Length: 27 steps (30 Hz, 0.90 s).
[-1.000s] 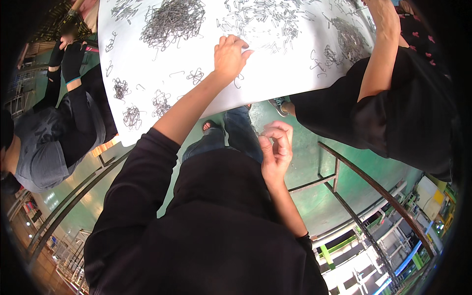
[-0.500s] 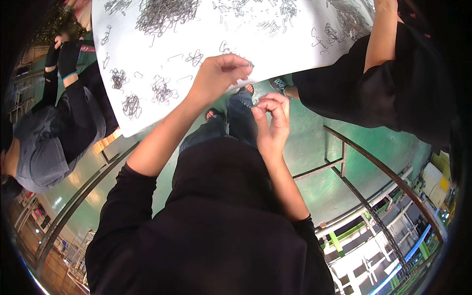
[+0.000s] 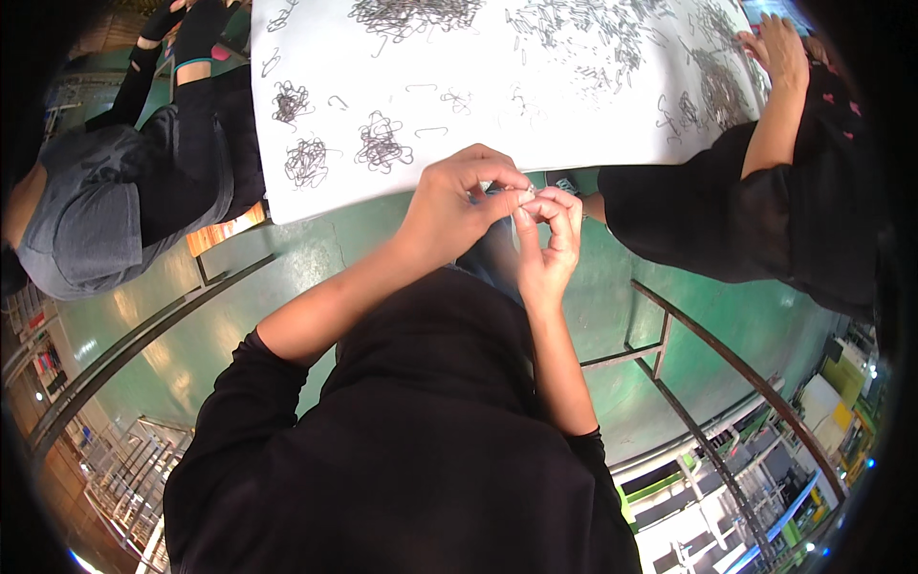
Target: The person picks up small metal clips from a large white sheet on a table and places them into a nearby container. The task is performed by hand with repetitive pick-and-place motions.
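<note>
Head view, looking down: a white desk (image 3: 574,134) spreads ahead of the wearer, strewn with dark bits of wire. By the desk's near edge, the left hand (image 3: 454,203) pinches a tiny piece (image 3: 532,190), thumb and forefinger together; its shape is too small to tell. The right hand (image 3: 550,263) meets it there, fingertips drawn close, though whether they grip the piece cannot be told. Toward the desk's near left corner lie tangled wire clusters (image 3: 382,143); at its far side, a large heap of hooks (image 3: 416,13) and, right of that, scattered short pieces (image 3: 598,43). A co-worker's hand (image 3: 784,57) is at its right edge. Seemingly, one piece is being handled and plenty remain; which are finished is unclear.
</note>
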### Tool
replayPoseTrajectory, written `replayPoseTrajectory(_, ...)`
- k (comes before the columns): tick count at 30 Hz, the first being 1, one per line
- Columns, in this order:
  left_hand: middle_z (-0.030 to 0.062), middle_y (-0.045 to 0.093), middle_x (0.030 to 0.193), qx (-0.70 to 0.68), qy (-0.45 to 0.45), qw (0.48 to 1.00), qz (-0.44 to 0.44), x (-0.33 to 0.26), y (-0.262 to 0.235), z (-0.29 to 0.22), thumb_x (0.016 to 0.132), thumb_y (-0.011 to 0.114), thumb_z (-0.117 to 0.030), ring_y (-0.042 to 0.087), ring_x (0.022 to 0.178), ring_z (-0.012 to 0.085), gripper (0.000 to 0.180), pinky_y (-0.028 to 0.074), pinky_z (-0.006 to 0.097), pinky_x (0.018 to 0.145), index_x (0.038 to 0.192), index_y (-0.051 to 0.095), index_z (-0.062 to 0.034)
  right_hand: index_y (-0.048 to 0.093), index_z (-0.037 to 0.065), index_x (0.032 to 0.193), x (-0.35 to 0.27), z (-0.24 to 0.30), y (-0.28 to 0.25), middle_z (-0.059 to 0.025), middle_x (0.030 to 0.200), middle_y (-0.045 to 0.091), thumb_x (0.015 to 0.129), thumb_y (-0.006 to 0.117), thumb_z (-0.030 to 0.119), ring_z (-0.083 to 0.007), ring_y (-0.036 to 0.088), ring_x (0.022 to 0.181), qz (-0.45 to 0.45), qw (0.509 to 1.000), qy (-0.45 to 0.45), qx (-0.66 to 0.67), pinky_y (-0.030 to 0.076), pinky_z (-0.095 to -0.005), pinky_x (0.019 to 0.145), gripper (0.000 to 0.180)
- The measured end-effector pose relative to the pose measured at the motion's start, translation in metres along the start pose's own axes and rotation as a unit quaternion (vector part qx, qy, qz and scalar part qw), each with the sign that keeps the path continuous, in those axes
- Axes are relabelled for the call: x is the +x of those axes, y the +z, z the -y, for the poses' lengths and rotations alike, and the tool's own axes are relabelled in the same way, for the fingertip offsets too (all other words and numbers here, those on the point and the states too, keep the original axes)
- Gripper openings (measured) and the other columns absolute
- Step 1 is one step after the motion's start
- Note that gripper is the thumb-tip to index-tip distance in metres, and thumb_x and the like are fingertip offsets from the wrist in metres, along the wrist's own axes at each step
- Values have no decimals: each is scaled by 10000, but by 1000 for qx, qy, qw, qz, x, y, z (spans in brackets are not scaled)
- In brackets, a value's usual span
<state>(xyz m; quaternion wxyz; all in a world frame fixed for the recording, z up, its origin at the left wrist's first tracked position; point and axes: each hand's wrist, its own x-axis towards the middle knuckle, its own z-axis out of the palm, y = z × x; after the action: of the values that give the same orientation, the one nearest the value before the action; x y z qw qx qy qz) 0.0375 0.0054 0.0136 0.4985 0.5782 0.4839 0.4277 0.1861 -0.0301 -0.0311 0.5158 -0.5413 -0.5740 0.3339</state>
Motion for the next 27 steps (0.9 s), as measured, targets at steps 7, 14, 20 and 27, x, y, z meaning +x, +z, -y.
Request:
replayPoseTrajectory(7,47,662,943,74,41,995,-53,-25,-7,9,816,708,-57,620,799,134,107,491,261,651,919,723,-84,638,8,905,74,-35,20,-83,884,613,861,643,84,-179,586,787,122,991,-9,-56,461,-297,710,89)
replayPoseTrajectory(14,48,671,906,89,30,994,-59,-32,-6,7,797,707,-69,619,964,261,93,509,355,810,889,695,-68,659,45,894,163,-69,149,-125,960,628,854,603,122,-292,610,938,334,859,-147,-359,500,-389,782,103)
replayPoseTrajectory(20,63,692,901,98,72,991,-63,-29,-3,10,794,704,-37,628,844,204,114,518,312,726,905,713,-57,617,46,896,163,-61,136,-126,915,638,859,568,71,-310,611,878,353,858,-128,-350,499,-408,737,66)
replayPoseTrajectory(27,62,702,877,96,104,989,-36,-22,3,13,792,684,-6,635,798,195,120,517,301,724,904,708,-45,611,0,933,97,0,4,-58,778,636,872,644,38,-94,583,674,174,966,179,63,446,-236,550,79)
